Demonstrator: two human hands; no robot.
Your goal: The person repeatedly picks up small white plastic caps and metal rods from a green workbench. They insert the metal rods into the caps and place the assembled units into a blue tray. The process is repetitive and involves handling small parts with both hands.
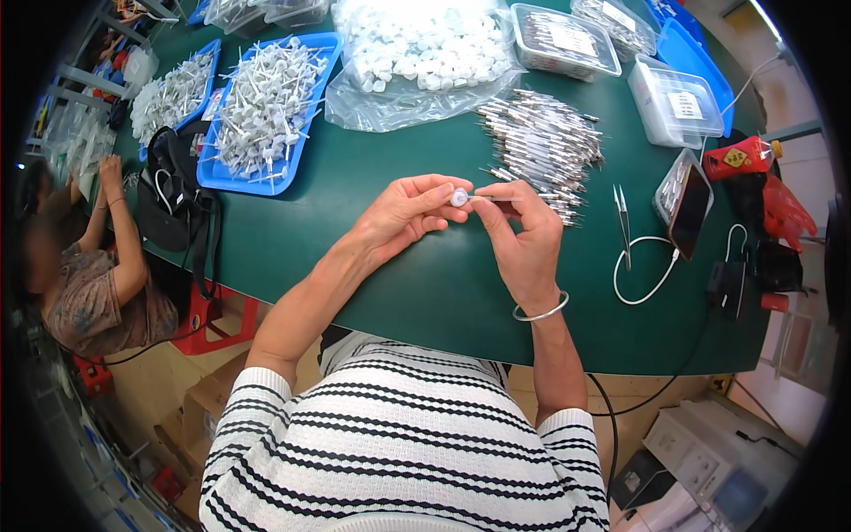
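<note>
Over the green table my left hand (401, 215) pinches a small white plastic cap (458, 198) between thumb and fingers. My right hand (527, 241) is closed on a thin metal pin (499, 199), whose inner end meets or nearly meets the cap; the fingertips hide the exact joint. Just beyond the right hand lies a loose pile of slim metal pins (541, 146). A clear plastic bag (381, 115) full of white caps lies farther back. At the left, a blue tray (273, 184) is heaped with white-headed pins.
Tweezers (623, 222), a white cable (638, 302) and a phone (690, 220) lie to the right. Lidded clear boxes (567, 43) line the far side. A black bag (168, 199) rests at the left edge, near another person (106, 284). A red bottle (740, 158) stands far right.
</note>
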